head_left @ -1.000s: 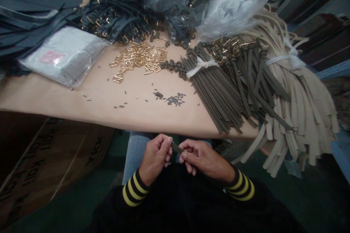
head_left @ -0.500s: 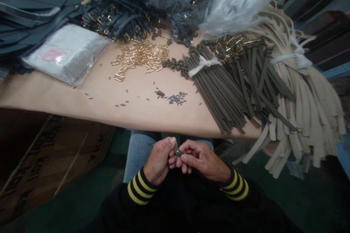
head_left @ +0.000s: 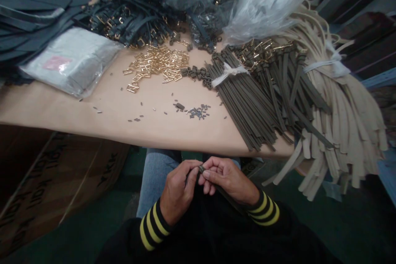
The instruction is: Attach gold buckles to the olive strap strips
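My two hands meet over my lap, just below the table edge. My left hand [head_left: 179, 187] is curled, its fingertips pinching the end of a thin dark olive strap [head_left: 201, 168]. My right hand [head_left: 227, 177] is also closed, gripping the same strap, which runs down under the palm toward my right wrist. A small metal piece seems to sit at the strap's tip; I cannot make it out. On the table lie a heap of gold buckles [head_left: 157, 64], a small pile of dark pins [head_left: 198, 112] and a tied bundle of olive straps [head_left: 250, 99].
The tan table [head_left: 93, 115] also holds a plastic bag of parts [head_left: 71, 62], dark buckled straps [head_left: 136, 20] at the back, clear plastic [head_left: 262, 12] and beige straps [head_left: 340, 119] hanging off the right. A cardboard box [head_left: 52, 173] stands at lower left.
My hands have drawn closer together and a little lower. The strap end, earlier visible between them, is now mostly covered by my fingertips.
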### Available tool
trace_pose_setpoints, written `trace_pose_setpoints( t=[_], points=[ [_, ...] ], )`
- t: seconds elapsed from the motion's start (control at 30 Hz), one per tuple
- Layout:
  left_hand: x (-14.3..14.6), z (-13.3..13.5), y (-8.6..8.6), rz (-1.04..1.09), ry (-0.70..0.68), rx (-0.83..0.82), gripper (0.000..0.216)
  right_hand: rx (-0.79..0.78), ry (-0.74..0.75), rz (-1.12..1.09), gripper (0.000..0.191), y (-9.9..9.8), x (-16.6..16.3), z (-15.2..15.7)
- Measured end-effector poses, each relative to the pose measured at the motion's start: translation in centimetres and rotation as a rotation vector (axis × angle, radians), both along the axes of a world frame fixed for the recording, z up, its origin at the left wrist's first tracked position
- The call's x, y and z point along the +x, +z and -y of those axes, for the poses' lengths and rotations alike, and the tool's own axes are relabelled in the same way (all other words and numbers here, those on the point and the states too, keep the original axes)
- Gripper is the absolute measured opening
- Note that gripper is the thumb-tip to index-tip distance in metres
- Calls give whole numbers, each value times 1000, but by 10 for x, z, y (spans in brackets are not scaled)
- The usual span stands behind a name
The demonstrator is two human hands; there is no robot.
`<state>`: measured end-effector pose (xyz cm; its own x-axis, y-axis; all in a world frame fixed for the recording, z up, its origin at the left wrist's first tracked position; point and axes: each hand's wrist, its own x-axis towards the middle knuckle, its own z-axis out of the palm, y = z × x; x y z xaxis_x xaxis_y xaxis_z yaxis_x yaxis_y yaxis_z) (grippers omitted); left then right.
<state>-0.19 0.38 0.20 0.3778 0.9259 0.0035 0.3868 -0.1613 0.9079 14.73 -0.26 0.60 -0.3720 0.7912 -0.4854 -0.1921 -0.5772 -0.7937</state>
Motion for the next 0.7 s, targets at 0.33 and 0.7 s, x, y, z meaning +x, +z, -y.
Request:
trace_pose_setpoints(
  t=[0.33,0.7],
  points=[
    [5,3,4,68,-36,228,10,-20,-74,58,34,0,-3,-2],
    [-4,-19,-6,210,224,-478,16,-54,-36,52,28,5,-1,-4]
  ],
)
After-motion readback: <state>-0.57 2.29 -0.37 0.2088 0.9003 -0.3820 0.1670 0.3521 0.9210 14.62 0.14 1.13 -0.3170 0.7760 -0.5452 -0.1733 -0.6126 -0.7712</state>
